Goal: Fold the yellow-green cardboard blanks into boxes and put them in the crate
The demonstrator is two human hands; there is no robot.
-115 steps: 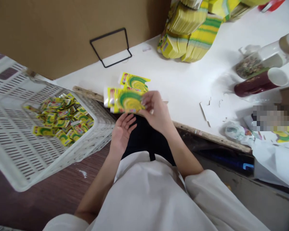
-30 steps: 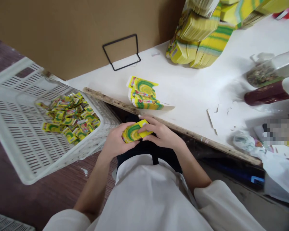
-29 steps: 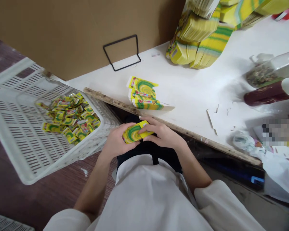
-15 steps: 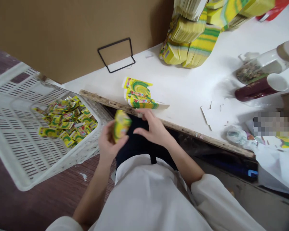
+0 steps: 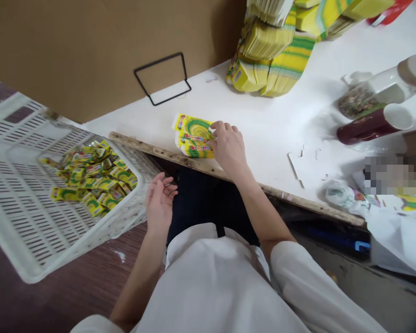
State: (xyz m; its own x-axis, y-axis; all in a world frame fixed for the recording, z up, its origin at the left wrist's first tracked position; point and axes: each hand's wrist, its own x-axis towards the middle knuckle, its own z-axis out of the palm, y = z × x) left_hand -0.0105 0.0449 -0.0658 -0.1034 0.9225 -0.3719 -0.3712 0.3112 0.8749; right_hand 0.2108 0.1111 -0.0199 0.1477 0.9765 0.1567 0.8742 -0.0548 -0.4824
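On the white table lies a small group of flat yellow and green cardboard cartons (image 5: 194,132), near the table's wooden front edge. My right hand (image 5: 230,148) is over their right end, its thumb and fingers closed on a carton there; the fingertips partly hide that end. Lower left, my left hand (image 5: 160,203) hangs in the air beside the basket's corner, palm up and empty, its fingers loosely curled and apart. Left of it, a white plastic basket (image 5: 31,249) holds a heap of small yellow-green packs (image 5: 97,178).
A brown cardboard panel (image 5: 90,51) stands at the back left with a black wire frame (image 5: 162,78) before it. Stacked flat cartons (image 5: 270,60) sit at the back. To the right are a clear jar (image 5: 381,88), a dark red cup (image 5: 370,127) and paper scraps (image 5: 296,171).
The yellow box that my left hand held is gone from it, and that hand's fingers have opened. My right hand has moved up from the table edge onto the cartons.
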